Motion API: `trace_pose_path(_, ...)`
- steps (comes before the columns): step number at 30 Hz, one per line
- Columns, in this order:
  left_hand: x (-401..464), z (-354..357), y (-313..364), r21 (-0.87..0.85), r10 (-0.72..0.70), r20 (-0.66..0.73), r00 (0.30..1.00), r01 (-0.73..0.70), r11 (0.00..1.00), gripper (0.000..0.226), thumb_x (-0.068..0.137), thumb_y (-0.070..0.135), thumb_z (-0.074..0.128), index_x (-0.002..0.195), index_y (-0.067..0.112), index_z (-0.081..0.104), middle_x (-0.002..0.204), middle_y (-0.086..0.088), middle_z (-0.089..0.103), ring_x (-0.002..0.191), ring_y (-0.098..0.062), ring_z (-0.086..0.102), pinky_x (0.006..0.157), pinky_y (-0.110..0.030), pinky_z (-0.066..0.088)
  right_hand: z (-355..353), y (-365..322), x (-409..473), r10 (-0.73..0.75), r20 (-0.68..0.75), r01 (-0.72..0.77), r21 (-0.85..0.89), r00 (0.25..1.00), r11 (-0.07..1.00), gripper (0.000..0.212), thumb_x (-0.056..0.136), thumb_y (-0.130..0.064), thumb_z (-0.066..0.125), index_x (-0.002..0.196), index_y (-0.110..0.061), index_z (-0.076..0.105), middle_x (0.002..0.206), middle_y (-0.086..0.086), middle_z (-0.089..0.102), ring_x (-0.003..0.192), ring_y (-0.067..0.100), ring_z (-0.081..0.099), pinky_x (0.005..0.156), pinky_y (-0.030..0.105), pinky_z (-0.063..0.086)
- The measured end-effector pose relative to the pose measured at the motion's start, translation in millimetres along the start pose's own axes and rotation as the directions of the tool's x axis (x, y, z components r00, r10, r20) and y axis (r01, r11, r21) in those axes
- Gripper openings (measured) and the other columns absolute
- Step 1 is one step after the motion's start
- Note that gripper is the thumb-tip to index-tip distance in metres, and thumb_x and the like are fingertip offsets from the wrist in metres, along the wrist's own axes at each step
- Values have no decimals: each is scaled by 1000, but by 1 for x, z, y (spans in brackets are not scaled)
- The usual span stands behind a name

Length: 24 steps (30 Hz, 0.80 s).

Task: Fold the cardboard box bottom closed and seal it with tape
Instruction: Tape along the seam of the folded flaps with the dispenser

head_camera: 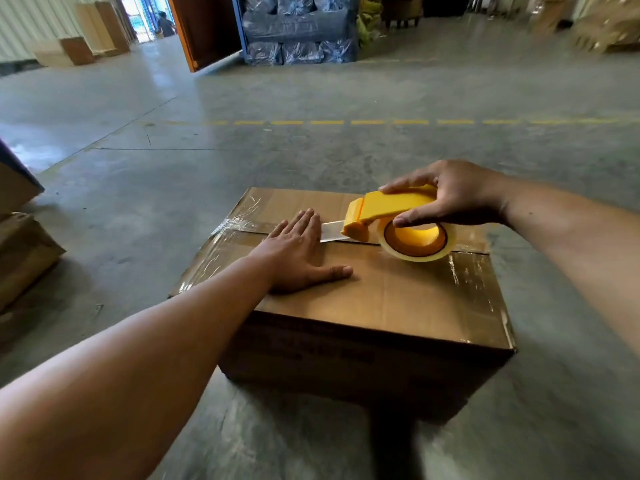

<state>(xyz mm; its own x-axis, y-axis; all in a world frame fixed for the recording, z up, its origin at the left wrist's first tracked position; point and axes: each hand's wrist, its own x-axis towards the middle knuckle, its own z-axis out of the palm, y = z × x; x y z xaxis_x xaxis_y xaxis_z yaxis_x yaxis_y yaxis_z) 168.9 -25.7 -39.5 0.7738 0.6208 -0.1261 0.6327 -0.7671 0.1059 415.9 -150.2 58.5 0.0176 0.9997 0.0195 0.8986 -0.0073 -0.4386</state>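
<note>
A brown cardboard box [398, 299] stands on the concrete floor with its flaps folded flat on top. Clear tape runs along the left part of the centre seam, and older tape shines on the left and right edges. My left hand [298, 252] lies flat, fingers spread, on the taped seam. My right hand [450, 195] grips a yellow tape dispenser [384, 211] with a clear tape roll [415, 242], held on the seam right of my left hand. A short strip of tape [332, 232] stretches from the dispenser to under my left fingers.
Stacked cardboard boxes [20, 244] stand at the left edge. A dashed yellow line [346, 122] crosses the floor beyond the box. Wrapped bundles [298, 29], an orange door [204, 29] and more cartons [83, 46] are far back. A person [165, 24] is in the distant doorway.
</note>
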Motion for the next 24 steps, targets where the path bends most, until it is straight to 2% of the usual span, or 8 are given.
trace_pose_path(5, 0, 0, -2, 14, 2, 12, 1000, -2, 1000, 127, 65, 100, 22, 157, 19, -11, 164, 2, -16, 149, -9, -18, 123, -36, -6, -28, 39, -44, 111, -3, -111, 56, 994, 992, 61, 57, -56, 77, 116, -52, 61, 123, -26, 59, 114, 3, 55, 99, 22, 39)
trace_pose_path(9, 0, 1, -1, 40, -10, 24, 1000, 9, 999, 126, 65, 100, 20, 157, 19, -11, 164, 1, -17, 148, -9, -19, 122, -35, -7, -22, 49, -58, 70, -48, -66, 69, 996, 995, 65, 58, -55, 76, 121, -49, 61, 107, -38, 54, 108, -3, 53, 87, 8, 34)
trace_pose_path(14, 1, -2, 12, 67, -24, 52, 998, 21, 998, 126, 64, 100, 19, 156, 19, -14, 163, 1, -20, 148, -11, -21, 123, -40, -5, -23, 54, -57, 32, -61, -30, 36, 998, 999, 66, 59, -56, 74, 123, -46, 61, 108, -35, 54, 108, -1, 51, 91, 18, 34)
trace_pose_path(18, 4, -2, 49, 74, 31, 61, 998, -35, 997, 125, 66, 98, 22, 156, 19, -14, 163, 0, -21, 148, -12, -22, 122, -41, -7, -24, 55, -60, 15, -59, -13, 41, 998, 999, 67, 59, -56, 73, 125, -44, 60, 115, -29, 56, 110, -2, 50, 86, 8, 32)
trace_pose_path(22, 17, 1, 92, 44, 72, 51, 996, -74, 996, 129, 64, 99, 23, 156, 16, -12, 164, -4, -18, 149, -16, -19, 123, -46, -4, -25, 55, -54, -1, -30, 2, 43, 1000, 999, 69, 59, -57, 73, 125, -44, 60, 123, -24, 56, 115, 0, 50, 96, 19, 34)
trace_pose_path(24, 22, 4, 107, 31, 82, 38, 996, -83, 996, 129, 65, 98, 24, 156, 16, -13, 164, -4, -17, 150, -17, -18, 122, -49, -4, -27, 54, -52, -11, -13, 11, 21, 1000, 1000, 66, 63, -54, 75, 126, -42, 60, 124, -22, 54, 115, 1, 48, 96, 20, 34)
